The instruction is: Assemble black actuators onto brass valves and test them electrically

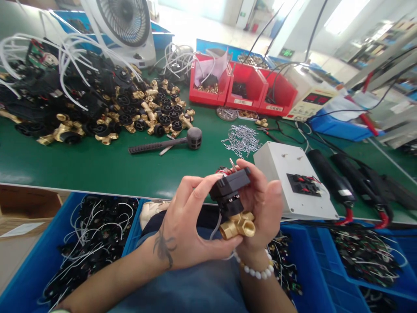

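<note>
Both my hands hold one valve assembly (pixel 232 204) over the table's front edge: a black plastic actuator on top of a brass tee fitting (pixel 239 225). My left hand (pixel 187 221) wraps it from the left, thumb under the brass, fingers on the black housing. My right hand (pixel 263 204) cups it from the right and behind, with a thin metal clip (pixel 233 164) sticking up by its fingertips. A white wire hangs from the assembly.
A green table (pixel 97 167) carries a pile of black actuators and brass fittings (pixel 130 108), a black mallet (pixel 169 143), loose metal clips (pixel 241 140), red bins (pixel 243 89), a white box (pixel 293 182), a fan (pixel 125 26). Blue crates (pixel 42 261) of wired parts stand below.
</note>
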The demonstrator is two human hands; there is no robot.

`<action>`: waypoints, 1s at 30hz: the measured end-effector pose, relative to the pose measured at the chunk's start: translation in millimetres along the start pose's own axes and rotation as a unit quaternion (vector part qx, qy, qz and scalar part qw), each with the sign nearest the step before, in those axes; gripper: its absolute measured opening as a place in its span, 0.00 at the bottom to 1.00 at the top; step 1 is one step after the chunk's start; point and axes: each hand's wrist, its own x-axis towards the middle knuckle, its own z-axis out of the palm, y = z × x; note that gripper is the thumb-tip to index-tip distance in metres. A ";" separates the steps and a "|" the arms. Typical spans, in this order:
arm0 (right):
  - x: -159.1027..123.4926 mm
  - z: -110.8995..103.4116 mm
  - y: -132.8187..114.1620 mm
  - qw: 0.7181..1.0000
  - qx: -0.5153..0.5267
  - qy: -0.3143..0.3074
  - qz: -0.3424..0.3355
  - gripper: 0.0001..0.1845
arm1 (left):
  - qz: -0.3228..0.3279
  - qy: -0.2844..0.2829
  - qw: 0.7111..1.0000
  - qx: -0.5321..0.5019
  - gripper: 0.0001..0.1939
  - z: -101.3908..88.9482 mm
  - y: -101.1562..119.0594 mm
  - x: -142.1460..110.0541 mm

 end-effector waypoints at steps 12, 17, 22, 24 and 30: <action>11.7 10.8 14.9 0.996 0.023 0.057 0.059 0.24 | -0.032 0.021 0.999 0.000 0.38 10.4 -6.7 -1.2; 36.5 -9.8 37.6 0.983 -0.182 0.033 0.008 0.22 | -0.084 -0.014 0.994 0.071 0.34 16.3 -36.2 4.8; 103.6 -42.8 -5.4 0.876 -0.463 -0.060 -0.122 0.13 | -0.092 -0.006 0.990 0.110 0.37 13.5 -65.9 9.6; 131.5 -45.4 -20.2 0.780 -0.608 -0.101 -0.109 0.09 | -0.100 -0.014 0.991 0.086 0.37 13.1 -72.4 10.4; 176.5 -32.0 -0.3 0.563 -0.781 -0.269 0.036 0.01 | -0.090 -0.022 0.995 0.027 0.38 15.4 -81.3 9.9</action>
